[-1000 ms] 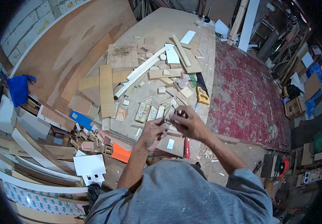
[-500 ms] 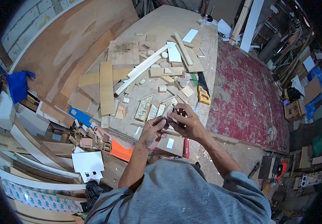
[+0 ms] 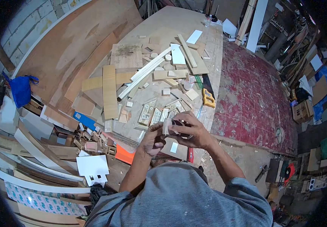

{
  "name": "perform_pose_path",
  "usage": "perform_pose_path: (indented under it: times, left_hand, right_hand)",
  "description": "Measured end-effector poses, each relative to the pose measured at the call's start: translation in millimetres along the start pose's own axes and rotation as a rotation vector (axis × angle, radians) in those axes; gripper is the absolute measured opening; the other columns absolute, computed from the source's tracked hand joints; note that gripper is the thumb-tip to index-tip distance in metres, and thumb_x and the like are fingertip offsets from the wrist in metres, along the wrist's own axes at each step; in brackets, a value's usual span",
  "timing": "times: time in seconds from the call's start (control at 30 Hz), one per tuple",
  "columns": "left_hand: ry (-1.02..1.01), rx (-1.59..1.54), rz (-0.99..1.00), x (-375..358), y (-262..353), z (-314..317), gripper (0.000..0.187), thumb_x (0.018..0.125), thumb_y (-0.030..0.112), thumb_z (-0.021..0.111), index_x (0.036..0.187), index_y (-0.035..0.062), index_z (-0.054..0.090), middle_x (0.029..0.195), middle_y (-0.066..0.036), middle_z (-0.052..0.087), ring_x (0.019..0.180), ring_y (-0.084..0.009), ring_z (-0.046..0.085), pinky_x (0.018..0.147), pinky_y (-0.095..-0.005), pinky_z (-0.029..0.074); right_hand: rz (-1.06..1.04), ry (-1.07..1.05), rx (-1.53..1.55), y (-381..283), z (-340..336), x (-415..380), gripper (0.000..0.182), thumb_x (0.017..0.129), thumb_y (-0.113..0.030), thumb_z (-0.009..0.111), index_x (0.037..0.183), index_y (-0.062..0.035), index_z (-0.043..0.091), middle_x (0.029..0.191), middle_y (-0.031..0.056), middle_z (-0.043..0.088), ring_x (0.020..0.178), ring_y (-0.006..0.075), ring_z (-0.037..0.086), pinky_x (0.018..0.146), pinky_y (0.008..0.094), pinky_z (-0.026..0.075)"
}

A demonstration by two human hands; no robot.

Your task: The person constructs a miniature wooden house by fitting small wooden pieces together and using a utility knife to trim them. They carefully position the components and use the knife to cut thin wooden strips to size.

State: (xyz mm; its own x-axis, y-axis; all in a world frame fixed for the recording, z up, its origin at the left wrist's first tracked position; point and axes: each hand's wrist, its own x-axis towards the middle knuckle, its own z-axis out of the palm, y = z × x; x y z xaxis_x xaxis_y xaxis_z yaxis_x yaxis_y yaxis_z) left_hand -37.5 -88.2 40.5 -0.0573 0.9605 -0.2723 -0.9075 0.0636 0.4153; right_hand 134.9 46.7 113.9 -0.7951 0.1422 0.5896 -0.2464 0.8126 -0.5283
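Note:
My left hand (image 3: 154,140) is closed around a small pale wooden piece (image 3: 166,126) that stands upright between its thumb and fingers. My right hand (image 3: 193,130) is curled round a dark reddish-brown sheet (image 3: 177,123), possibly sandpaper, close against the wooden piece. Both hands are together above the near edge of the worktable, and the fingers hide part of what they hold. Just beyond them lie small wooden house shapes with white windows (image 3: 147,112). A white rectangle (image 3: 174,147) shows below my right hand.
Wooden strips (image 3: 144,73), boards (image 3: 110,92) and small blocks (image 3: 166,91) are spread over the worktable (image 3: 163,22). A yellow-handled handsaw (image 3: 208,98) lies by its right edge. Offcuts (image 3: 91,145) are heaped at the left, near a blue bag (image 3: 19,89). Red flooring (image 3: 246,98) spreads rightward.
The pale wooden piece now shows upright between my hands, where before my fingers were bunched together over the dark sheet. My right hand has shifted slightly. The view has moved a little.

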Motion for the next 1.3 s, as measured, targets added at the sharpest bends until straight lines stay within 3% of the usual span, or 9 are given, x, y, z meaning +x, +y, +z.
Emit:
perform_pose_path:
  times: [0.13,0.23,0.3,0.37,0.43,0.7,0.93,1.07,1.3]
  left_hand:
    - [-0.062,0.055,0.017,-2,5,13,0.012,0.101,0.018,0.064,0.109,0.0110,0.068,0.083,0.000,0.069,0.061,-0.0026,0.058,0.037,-0.0143,0.035]
    - [0.024,0.183,0.040,-5,11,23,0.012,0.100,0.019,0.065,0.106,0.0087,0.065,0.084,-0.001,0.067,0.064,-0.0044,0.057,0.037,-0.0146,0.034]
    - [-0.075,0.185,0.067,-10,14,23,0.013,0.101,0.015,0.061,0.107,0.0033,0.062,0.092,-0.005,0.065,0.071,-0.0069,0.059,0.036,-0.0148,0.037]
    - [-0.066,0.193,0.066,-11,15,27,0.015,0.102,0.016,0.060,0.105,0.0018,0.062,0.089,-0.004,0.061,0.069,-0.0064,0.055,0.036,-0.0147,0.038]
    - [-0.058,0.273,0.079,-11,16,28,0.015,0.102,0.017,0.061,0.105,0.0023,0.062,0.088,-0.003,0.061,0.071,-0.0058,0.056,0.037,-0.0147,0.038]
    - [0.105,0.349,0.148,-18,11,44,0.023,0.099,0.015,0.066,0.118,0.0032,0.064,0.089,-0.004,0.067,0.069,-0.0047,0.058,0.041,-0.0156,0.040]
    - [0.004,0.199,0.130,-22,4,40,0.038,0.098,0.005,0.063,0.134,-0.0005,0.057,0.087,-0.005,0.064,0.070,-0.0063,0.055,0.047,-0.0155,0.042]
    - [0.030,0.136,0.152,-20,3,33,0.032,0.099,0.008,0.064,0.129,-0.0005,0.060,0.089,-0.006,0.065,0.068,-0.0057,0.057,0.052,-0.0168,0.046]
    - [0.098,0.188,0.114,-25,1,32,0.029,0.099,0.006,0.060,0.127,-0.0020,0.061,0.087,-0.004,0.063,0.069,-0.0052,0.054,0.054,-0.0168,0.044]
  right_hand:
    - [0.013,0.004,0.028,-1,-2,-5,0.060,0.072,0.000,0.080,0.128,-0.0153,0.067,0.124,0.0131,0.057,0.113,0.0340,0.058,0.091,0.0411,0.052]
    - [0.211,0.107,0.199,1,-11,-14,0.056,0.077,-0.002,0.077,0.131,-0.0124,0.066,0.127,0.0134,0.057,0.113,0.0285,0.059,0.091,0.0373,0.051]
    - [0.501,0.082,0.482,4,-25,-19,0.054,0.082,-0.005,0.072,0.135,-0.0086,0.063,0.131,0.0140,0.056,0.116,0.0236,0.057,0.094,0.0340,0.050]
    - [0.448,0.054,0.493,14,-27,-27,0.056,0.083,-0.007,0.072,0.138,-0.0053,0.060,0.136,0.0152,0.056,0.122,0.0229,0.056,0.102,0.0349,0.047]
    - [0.600,-0.012,0.628,14,-27,-31,0.054,0.084,-0.004,0.072,0.137,-0.0040,0.060,0.139,0.0129,0.052,0.121,0.0207,0.055,0.105,0.0324,0.044]
    - [0.327,0.243,0.258,12,-20,-21,0.047,0.083,-0.005,0.078,0.128,-0.0049,0.067,0.128,0.0171,0.062,0.120,0.0265,0.060,0.098,0.0350,0.048]
    - [0.094,0.182,-0.162,-2,-18,4,0.051,0.076,-0.001,0.082,0.124,-0.0121,0.070,0.128,0.0164,0.059,0.104,0.0294,0.064,0.084,0.0364,0.054]
    - [-0.007,0.131,-0.147,-21,-6,8,0.049,0.074,0.001,0.080,0.120,-0.0120,0.071,0.118,0.0140,0.059,0.096,0.0289,0.060,0.082,0.0376,0.053]
    - [-0.019,0.078,-0.203,-5,-7,4,0.048,0.071,0.002,0.079,0.116,-0.0124,0.071,0.117,0.0156,0.058,0.101,0.0330,0.061,0.084,0.0412,0.052]
